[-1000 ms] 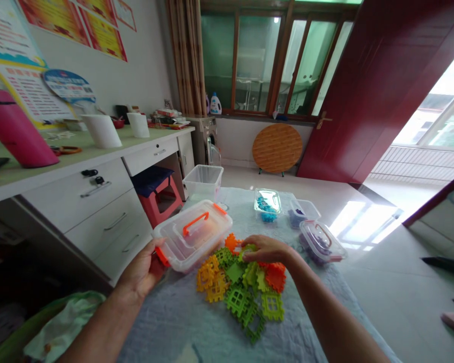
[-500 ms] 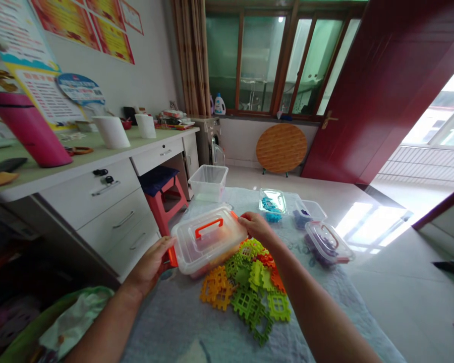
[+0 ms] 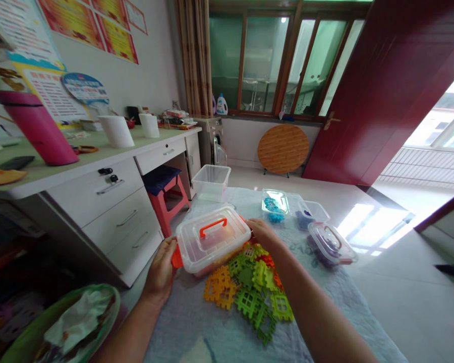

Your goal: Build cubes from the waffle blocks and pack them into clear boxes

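Observation:
A clear plastic storage box (image 3: 196, 254) with a lid and an orange carry handle (image 3: 213, 228) sits tilted in front of me. My left hand (image 3: 162, 269) is closed on its left end, at the orange latch (image 3: 177, 256). At the opposite end my right hand (image 3: 263, 233) grips the box, its fingertips partly hidden beside the other latch. Orange-toned contents show dimly through the box. Just below and right of it lies a pile of square interlocking plastic pieces, with green pieces (image 3: 248, 301), orange-yellow pieces (image 3: 220, 288) and a few red ones.
On the cloth-covered table (image 3: 189, 322) stand an open clear bin (image 3: 212, 184), a box of blue pieces (image 3: 275, 206), an open box (image 3: 313, 213) and a lidded box of purple pieces (image 3: 332, 244). A waste basket (image 3: 111, 315) is at lower left, beside a white desk (image 3: 94, 201).
The view has shifted slightly, so everything sits a little further right. My right hand's fingers have moved lower around the box end. The left latch appears turned further outward.

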Action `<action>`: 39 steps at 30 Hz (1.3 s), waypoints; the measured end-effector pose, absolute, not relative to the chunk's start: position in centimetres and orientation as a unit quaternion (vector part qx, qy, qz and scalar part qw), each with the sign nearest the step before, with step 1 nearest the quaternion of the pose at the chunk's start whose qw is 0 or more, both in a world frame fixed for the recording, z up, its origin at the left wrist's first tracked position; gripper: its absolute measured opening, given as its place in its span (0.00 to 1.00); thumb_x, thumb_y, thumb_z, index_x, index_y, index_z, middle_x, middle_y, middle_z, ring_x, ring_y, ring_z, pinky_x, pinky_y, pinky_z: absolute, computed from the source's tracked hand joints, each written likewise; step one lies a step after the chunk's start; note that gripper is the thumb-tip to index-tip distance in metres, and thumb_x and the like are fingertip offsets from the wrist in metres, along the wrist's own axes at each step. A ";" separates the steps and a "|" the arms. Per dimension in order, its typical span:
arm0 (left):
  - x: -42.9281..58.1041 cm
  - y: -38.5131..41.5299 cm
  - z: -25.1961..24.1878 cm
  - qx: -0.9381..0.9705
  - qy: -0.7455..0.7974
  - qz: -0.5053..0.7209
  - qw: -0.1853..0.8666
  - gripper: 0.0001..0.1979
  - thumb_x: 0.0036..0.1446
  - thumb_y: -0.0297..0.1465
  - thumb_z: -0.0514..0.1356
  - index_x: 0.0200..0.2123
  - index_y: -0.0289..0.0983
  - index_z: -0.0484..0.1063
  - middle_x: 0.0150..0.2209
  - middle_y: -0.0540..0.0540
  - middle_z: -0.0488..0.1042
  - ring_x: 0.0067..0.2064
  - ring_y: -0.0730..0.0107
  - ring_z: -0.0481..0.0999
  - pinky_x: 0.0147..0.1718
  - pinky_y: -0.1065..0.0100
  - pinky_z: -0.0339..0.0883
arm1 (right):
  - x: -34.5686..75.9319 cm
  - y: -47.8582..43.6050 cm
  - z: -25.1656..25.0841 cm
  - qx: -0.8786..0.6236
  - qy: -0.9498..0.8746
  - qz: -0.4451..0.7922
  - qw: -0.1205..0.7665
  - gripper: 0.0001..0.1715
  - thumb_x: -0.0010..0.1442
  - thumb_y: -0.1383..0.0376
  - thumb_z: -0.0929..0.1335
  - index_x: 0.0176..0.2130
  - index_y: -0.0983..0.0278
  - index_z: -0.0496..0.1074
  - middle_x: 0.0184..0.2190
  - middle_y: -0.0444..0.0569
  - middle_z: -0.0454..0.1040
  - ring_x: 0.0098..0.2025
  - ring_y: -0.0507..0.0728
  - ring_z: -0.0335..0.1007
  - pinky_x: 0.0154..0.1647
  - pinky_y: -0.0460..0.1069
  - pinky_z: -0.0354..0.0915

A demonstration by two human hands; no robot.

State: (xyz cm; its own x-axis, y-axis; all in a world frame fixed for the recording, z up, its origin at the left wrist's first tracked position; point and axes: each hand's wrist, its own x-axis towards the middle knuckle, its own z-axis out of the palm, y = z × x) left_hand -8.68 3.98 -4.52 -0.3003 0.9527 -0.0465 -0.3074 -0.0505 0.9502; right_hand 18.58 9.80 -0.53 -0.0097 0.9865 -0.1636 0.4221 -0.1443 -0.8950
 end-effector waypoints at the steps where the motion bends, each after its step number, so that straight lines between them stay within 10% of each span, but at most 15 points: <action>1: -8.7 4.0 -4.8 0.335 0.494 0.641 0.483 0.24 0.47 0.47 0.66 0.42 0.37 0.71 0.37 0.49 0.76 0.40 0.65 0.75 0.36 0.70 0.68 | 18.7 9.9 -0.5 -0.628 -0.561 0.419 0.340 0.12 0.56 0.64 0.61 0.26 0.66 0.68 0.18 0.44 0.67 0.19 0.51 0.64 0.18 0.44 0.61; 7: -8.9 3.7 -4.7 0.339 0.454 0.659 0.495 0.23 0.48 0.40 0.65 0.47 0.38 0.69 0.47 0.47 0.74 0.49 0.62 0.73 0.45 0.66 0.67 | 17.4 9.8 2.0 -0.600 -0.625 0.228 0.444 0.09 0.54 0.67 0.64 0.34 0.64 0.73 0.32 0.48 0.73 0.31 0.53 0.67 0.36 0.48 0.65; 12: -8.9 2.7 -3.4 0.363 0.341 0.618 0.609 0.30 0.46 0.31 0.62 0.55 0.42 0.65 0.53 0.45 0.71 0.53 0.59 0.71 0.48 0.64 0.68 | 14.1 8.3 4.1 -0.467 -0.801 0.101 0.361 0.18 0.55 0.72 0.66 0.46 0.63 0.74 0.45 0.52 0.73 0.45 0.57 0.67 0.48 0.51 0.63; 25: -9.4 2.8 -1.6 0.383 0.419 0.545 0.617 0.21 0.55 0.41 0.61 0.50 0.38 0.67 0.43 0.44 0.77 0.44 0.60 0.77 0.36 0.67 0.71 | 16.9 5.2 6.5 -0.438 -0.767 0.123 0.453 0.09 0.60 0.71 0.62 0.34 0.63 0.71 0.31 0.45 0.71 0.32 0.51 0.66 0.36 0.45 0.61; 39: -9.7 4.4 0.6 0.335 0.462 0.529 0.628 0.20 0.38 0.30 0.68 0.35 0.38 0.66 0.29 0.52 0.76 0.31 0.66 0.78 0.29 0.69 0.71 | 31.3 -5.0 -0.8 -0.624 -0.641 0.221 0.388 0.09 0.55 0.62 0.64 0.36 0.62 0.70 0.29 0.46 0.72 0.31 0.55 0.68 0.33 0.49 0.65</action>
